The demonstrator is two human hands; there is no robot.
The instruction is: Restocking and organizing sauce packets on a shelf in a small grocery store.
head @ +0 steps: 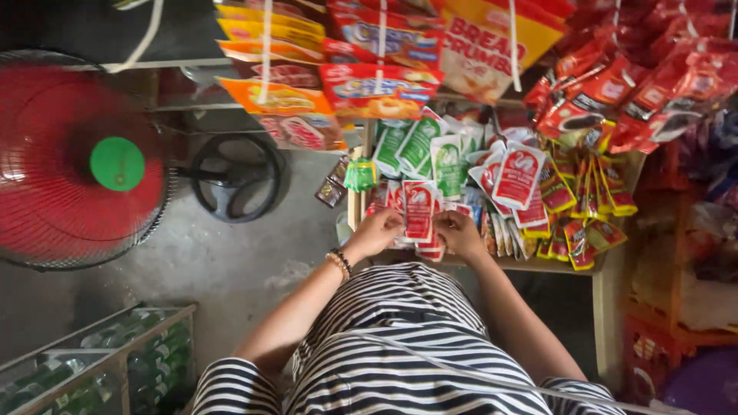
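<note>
At the far side, rows of flat snack packets (380, 88) in orange, yellow and red hang from white strings. A big yellow and red bag (492, 42) hangs to the right of them. Further right there are many glossy red sachets (638, 84) in bunches. In the middle hang small green and white sachets (419, 146), and beside them on the right some red and white sachets (516, 175), with yellow and red ones (588, 200) lower down. On the left stands a red fan (61, 161) with a green round centre. At the near left is a crate of green bottles (115, 369).

The strip of red and white sachets (419, 211) is in the centre, just above the wooden bench (553, 265), between the two hands. Each sachet is a small rectangle, red with a white patch in the middle.

The left hand (375, 233) pinches the left edge of the strip with bent fingers. The right hand (460, 233) is closed on the right side of the strip. A beaded bracelet (339, 263) sits on the left wrist.

The lower part of the strip is hidden behind the hands. The fingertips are too small to make out. The things at the right edge are blurred.
</note>
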